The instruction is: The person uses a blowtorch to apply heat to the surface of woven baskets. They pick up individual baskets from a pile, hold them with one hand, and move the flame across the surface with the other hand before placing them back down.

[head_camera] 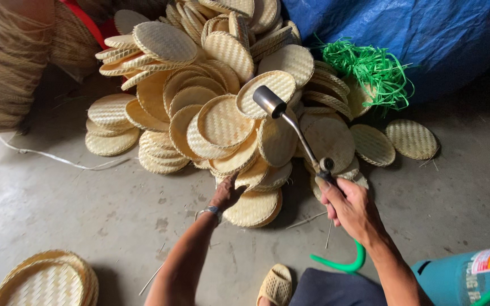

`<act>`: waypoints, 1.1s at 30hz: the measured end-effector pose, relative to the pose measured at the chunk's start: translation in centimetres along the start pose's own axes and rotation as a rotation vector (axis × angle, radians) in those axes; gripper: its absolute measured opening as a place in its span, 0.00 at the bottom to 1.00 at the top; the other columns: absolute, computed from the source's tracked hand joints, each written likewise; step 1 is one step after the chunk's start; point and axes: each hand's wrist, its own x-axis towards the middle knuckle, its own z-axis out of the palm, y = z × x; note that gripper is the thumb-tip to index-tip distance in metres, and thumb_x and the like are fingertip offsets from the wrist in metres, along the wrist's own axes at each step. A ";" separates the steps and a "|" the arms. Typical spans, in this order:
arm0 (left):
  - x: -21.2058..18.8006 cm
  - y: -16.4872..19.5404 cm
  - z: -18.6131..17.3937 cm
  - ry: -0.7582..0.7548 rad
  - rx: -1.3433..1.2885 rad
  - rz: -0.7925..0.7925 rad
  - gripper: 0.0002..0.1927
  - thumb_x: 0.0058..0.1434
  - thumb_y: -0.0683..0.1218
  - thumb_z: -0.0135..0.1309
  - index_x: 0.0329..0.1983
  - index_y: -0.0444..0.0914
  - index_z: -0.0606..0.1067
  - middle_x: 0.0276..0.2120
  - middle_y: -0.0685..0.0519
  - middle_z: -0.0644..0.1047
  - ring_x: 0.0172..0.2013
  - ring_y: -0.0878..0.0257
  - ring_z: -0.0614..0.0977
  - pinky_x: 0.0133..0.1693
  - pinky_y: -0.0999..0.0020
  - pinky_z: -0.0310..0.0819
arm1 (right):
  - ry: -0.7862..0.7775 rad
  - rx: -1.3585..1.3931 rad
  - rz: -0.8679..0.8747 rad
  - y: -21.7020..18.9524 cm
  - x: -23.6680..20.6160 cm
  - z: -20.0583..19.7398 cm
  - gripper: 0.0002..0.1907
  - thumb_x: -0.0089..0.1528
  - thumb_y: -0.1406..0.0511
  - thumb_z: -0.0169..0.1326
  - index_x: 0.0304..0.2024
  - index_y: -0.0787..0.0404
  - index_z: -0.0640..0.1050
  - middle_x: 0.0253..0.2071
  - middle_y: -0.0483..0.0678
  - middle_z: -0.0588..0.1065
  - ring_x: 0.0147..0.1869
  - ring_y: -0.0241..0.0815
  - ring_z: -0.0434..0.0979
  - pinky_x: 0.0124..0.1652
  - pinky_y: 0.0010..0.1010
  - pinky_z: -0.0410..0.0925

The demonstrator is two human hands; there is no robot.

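Both hands reach forward over a grey concrete floor [58, 198] toward a heap of round, pale woven bamboo trays [222, 113]. Right hand [350, 207] — arm extended, wrist slightly bent — is closed around the handle of a metal gas torch [290, 122], whose thin pipe rises up and to the left to a cylindrical nozzle hovering over the middle of the heap. Left hand [225, 192], a metal bangle [210, 211] at its wrist, stretches to the heap's near edge, fingers touching a tray's rim; whether they grip it cannot be told. A green hose [344, 263] curls on the floor near the right arm, beside a teal gas cylinder [466, 277] at the near right. Another stack of rimmed woven trays [46, 280] sits near left — green plastic strands [370, 71] and a blue tarpaulin [415, 28] lie far right.
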 end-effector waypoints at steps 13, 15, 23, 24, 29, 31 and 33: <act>14.2 0.4 0.4 -0.108 0.326 -0.272 0.38 0.66 0.66 0.38 0.77 0.53 0.48 0.76 0.52 0.50 0.74 0.44 0.44 0.66 0.30 0.39 | 0.070 -0.066 0.193 3.4 1.8 -4.3 0.20 0.63 0.52 0.54 0.32 0.62 0.80 0.16 0.46 0.70 0.19 0.34 0.67 0.20 0.29 0.63; 14.4 0.7 -0.2 -0.186 0.379 -0.299 0.39 0.65 0.70 0.34 0.76 0.53 0.49 0.75 0.54 0.53 0.74 0.48 0.47 0.66 0.28 0.35 | 0.047 -0.093 0.213 3.8 2.3 -4.7 0.21 0.65 0.51 0.53 0.33 0.62 0.78 0.16 0.46 0.70 0.20 0.34 0.68 0.21 0.29 0.64; 6.4 -2.3 3.2 0.315 0.343 -0.410 0.33 0.67 0.67 0.41 0.69 0.46 0.69 0.56 0.47 0.80 0.65 0.53 0.72 0.77 0.41 0.37 | 0.028 -0.091 0.220 3.7 2.5 -4.9 0.20 0.64 0.51 0.53 0.35 0.61 0.78 0.16 0.46 0.69 0.20 0.34 0.66 0.21 0.30 0.64; 5.5 -2.9 4.0 0.570 0.435 -0.388 0.37 0.62 0.67 0.48 0.69 0.41 0.68 0.54 0.41 0.79 0.62 0.48 0.71 0.71 0.42 0.39 | 0.023 -0.101 0.227 3.6 2.6 -4.8 0.19 0.64 0.51 0.53 0.36 0.60 0.79 0.16 0.45 0.69 0.20 0.34 0.67 0.21 0.30 0.64; 3.3 -4.9 3.7 0.844 -0.355 -1.037 0.45 0.46 0.53 0.62 0.62 0.19 0.68 0.47 0.23 0.75 0.44 0.38 0.80 0.46 0.42 0.77 | -0.020 -0.096 0.184 3.2 2.7 -4.3 0.19 0.64 0.52 0.51 0.35 0.62 0.77 0.19 0.44 0.71 0.21 0.33 0.68 0.21 0.29 0.64; 2.1 -5.1 2.6 0.644 -1.159 -1.138 0.19 0.60 0.39 0.51 0.50 0.19 0.72 0.43 0.31 0.78 0.36 0.46 0.81 0.41 0.44 0.83 | -0.028 -0.094 0.186 2.9 2.6 -3.9 0.20 0.65 0.50 0.53 0.36 0.60 0.78 0.19 0.45 0.70 0.21 0.33 0.67 0.20 0.29 0.63; 1.3 -4.8 1.4 0.619 -1.378 -1.229 0.16 0.58 0.37 0.48 0.48 0.23 0.70 0.41 0.32 0.76 0.30 0.47 0.79 0.34 0.46 0.83 | -0.041 -0.132 0.161 2.3 2.9 -3.4 0.19 0.64 0.51 0.52 0.35 0.61 0.78 0.18 0.46 0.70 0.20 0.34 0.67 0.20 0.29 0.64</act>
